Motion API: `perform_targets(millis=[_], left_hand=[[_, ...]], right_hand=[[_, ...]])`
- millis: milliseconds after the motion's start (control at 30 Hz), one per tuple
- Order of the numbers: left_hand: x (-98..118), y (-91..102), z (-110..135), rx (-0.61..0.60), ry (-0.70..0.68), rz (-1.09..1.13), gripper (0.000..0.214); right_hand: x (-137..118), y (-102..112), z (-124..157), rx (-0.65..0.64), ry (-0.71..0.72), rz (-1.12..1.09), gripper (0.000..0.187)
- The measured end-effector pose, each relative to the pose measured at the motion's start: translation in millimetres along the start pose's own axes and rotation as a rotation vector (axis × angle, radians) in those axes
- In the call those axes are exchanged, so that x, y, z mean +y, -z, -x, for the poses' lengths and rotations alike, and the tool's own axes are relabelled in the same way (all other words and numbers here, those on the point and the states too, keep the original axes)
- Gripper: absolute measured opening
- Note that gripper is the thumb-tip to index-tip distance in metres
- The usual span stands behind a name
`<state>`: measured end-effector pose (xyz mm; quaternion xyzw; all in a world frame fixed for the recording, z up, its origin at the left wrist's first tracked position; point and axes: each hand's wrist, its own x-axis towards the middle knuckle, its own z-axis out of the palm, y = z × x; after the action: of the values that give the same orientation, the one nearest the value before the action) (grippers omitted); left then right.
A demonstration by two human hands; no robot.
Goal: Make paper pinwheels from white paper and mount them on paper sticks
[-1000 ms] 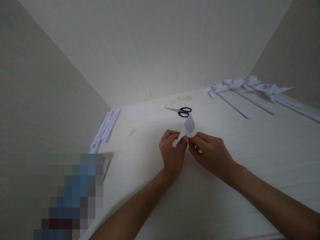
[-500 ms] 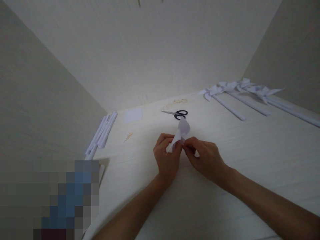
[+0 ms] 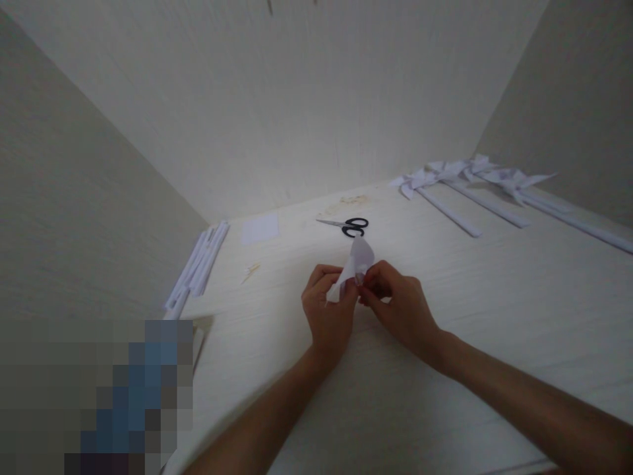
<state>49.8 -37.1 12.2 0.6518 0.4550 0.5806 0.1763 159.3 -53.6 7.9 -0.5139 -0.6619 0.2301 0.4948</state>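
Note:
Between my hands is a white paper pinwheel (image 3: 362, 253), partly folded, with its corners curled inward. My left hand (image 3: 330, 309) is closed round its left side, thumb and fingers pinching the paper. At the pinwheel's lower right edge, my right hand (image 3: 398, 300) pinches the paper near the middle; the exact spot is hidden by the fingertips. Just beyond the paper lie black-handled scissors (image 3: 353, 226), blades pointing left.
Several finished paper pinwheels (image 3: 419, 178) on rolled paper sticks (image 3: 502, 212) lie at the back right. Rolled paper tubes (image 3: 210, 260) are stacked at the left edge. A square white sheet (image 3: 260, 228) and some toothpicks (image 3: 251, 272) rest on the white table (image 3: 475, 290). Walls stand around.
My right hand has shifted slightly at the middle of the pinwheel, its fingertips pressing closer to my left thumb. The view has moved a little; the other things lie as before.

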Motion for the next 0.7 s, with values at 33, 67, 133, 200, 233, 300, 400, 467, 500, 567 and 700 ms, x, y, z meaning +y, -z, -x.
perform_targets(millis=[33, 67, 133, 200, 233, 300, 400, 467, 500, 567, 700], left_hand=[[0.4, 0.0, 0.3, -0.002, -0.004, -0.004, 0.010], [0.7, 0.0, 0.5, -0.002, -0.007, -0.007, 0.010], [1.0, -0.2, 0.6, 0.001, -0.002, -0.011, 0.009], [0.6, -0.3, 0.1, 0.010, 0.005, -0.012, 0.009], [0.2, -0.3, -0.4, 0.013, 0.010, -0.010, 0.009], [-0.7, 0.0, -1.6, 0.019, 0.020, -0.006, 0.008], [-1.9, 0.6, -3.2, 0.011, 0.044, 0.013, 0.009], [-2.8, 0.8, -3.6, -0.002, 0.066, 0.028, 0.009], [-3.4, 0.6, -3.5, -0.007, 0.081, 0.041, 0.009], [-5.1, -0.2, -3.1, -0.011, 0.117, 0.077, 0.007], [-9.4, -2.3, -1.9, -0.010, 0.194, 0.160, 0.005]], right_hand=[[0.8, -0.3, 0.1, 0.001, -0.020, -0.020, 0.012], [1.5, -0.5, 0.3, 0.003, -0.032, -0.031, 0.012], [2.9, -0.7, 0.9, 0.005, -0.031, -0.040, 0.012], [3.9, -0.5, 1.3, 0.003, -0.004, -0.022, 0.011], [4.3, -0.1, 1.3, 0.006, 0.016, 0.001, 0.010], [5.1, 1.0, 1.0, 0.008, 0.064, 0.071, 0.008], [6.4, 3.6, -0.4, 0.010, 0.146, 0.170, 0.005], [7.1, 5.4, -1.7, 0.021, 0.189, 0.194, 0.006], [7.3, 6.2, -2.5, 0.032, 0.205, 0.196, 0.007], [7.4, 7.4, -4.0, 0.054, 0.227, 0.201, 0.008], [7.2, 8.2, -6.0, 0.075, 0.228, 0.216, 0.009]])
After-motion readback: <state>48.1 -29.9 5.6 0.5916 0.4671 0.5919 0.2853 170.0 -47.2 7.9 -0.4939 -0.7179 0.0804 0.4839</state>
